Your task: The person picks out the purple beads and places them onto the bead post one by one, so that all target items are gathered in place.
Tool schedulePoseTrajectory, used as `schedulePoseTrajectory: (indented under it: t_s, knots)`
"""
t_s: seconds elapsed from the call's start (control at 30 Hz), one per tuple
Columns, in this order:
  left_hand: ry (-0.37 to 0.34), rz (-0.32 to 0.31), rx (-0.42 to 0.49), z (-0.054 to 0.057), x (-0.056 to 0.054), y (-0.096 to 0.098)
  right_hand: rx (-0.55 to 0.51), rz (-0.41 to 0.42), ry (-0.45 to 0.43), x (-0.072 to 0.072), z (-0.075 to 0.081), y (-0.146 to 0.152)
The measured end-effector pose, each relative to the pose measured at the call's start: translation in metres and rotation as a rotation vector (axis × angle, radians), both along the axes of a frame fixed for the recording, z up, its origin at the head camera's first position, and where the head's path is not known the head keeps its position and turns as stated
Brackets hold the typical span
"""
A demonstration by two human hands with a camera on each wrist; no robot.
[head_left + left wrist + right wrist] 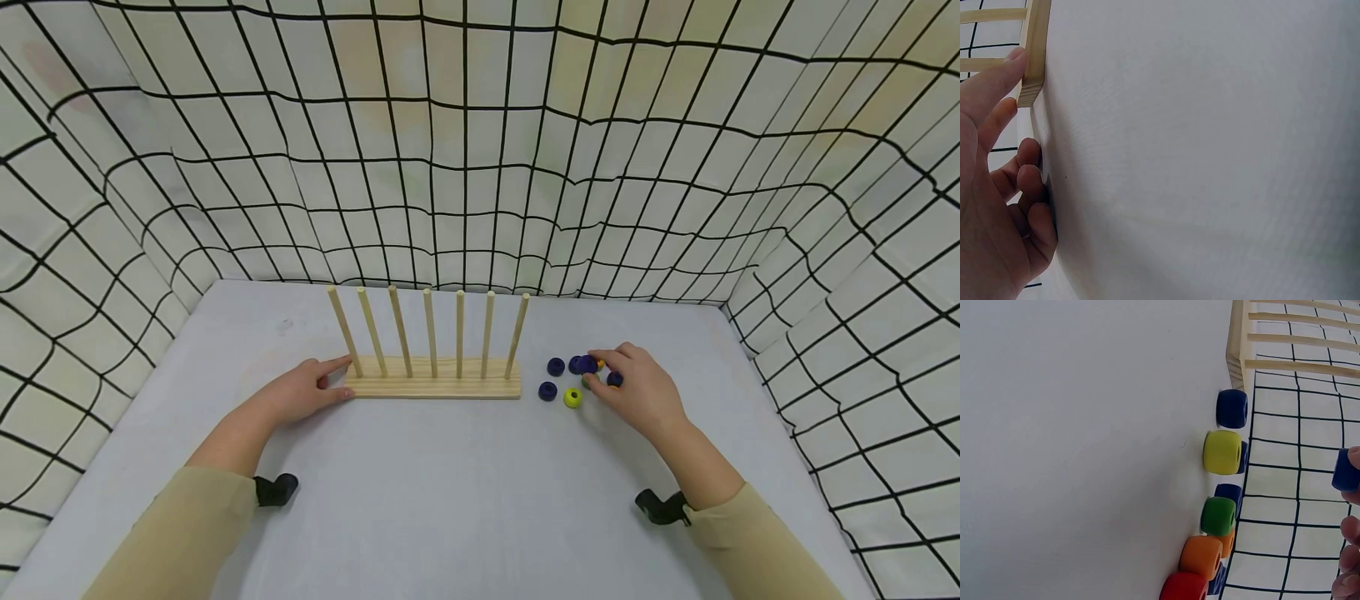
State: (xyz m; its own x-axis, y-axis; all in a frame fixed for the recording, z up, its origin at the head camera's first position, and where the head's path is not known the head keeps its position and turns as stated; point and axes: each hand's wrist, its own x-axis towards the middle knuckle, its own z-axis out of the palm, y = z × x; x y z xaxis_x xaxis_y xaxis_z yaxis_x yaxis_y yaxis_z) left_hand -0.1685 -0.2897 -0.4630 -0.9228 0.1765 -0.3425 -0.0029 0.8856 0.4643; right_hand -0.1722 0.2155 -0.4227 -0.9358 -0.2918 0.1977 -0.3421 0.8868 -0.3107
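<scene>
A wooden peg rack [435, 389] stands on the table, a row of several upright pegs on its long base. My left hand [298, 393] holds the base's left end between thumb and index finger; in the left wrist view the other fingers are curled beside it. To the right of the rack, my right hand [643, 392] pinches a dark blue bead [1344, 470] between thumb and fingertips, raised above the table. Beneath and around that hand lie loose beads: a yellow one [1222, 452], a green one [1218, 515], an orange one [1201, 557], a red one [1185, 587] and several blue ones.
A white table [450, 492] spreads out beneath everything. Black netting [465, 167] hangs over pale walls behind the table and along both sides. Each wrist wears a small black camera, the left one [277, 489] and the right one [662, 506].
</scene>
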Motion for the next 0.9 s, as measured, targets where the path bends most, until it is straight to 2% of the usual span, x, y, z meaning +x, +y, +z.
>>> schedulePoseTrajectory:
  t_s: [0.23, 0.6, 0.9]
  knots:
    - [0.003, 0.001, -0.001, 0.0, -0.001, 0.0, -0.022, -0.018, 0.004, -0.001, 0.003, -0.003]
    - [0.012, -0.005, -0.005, -0.001, -0.001, -0.001, -0.035, -0.019, 0.066, -0.002, 0.012, -0.011]
    - [0.011, -0.008, 0.004, -0.001, -0.001, 0.001, -0.056, -0.025, 0.072, -0.002, 0.018, -0.015]
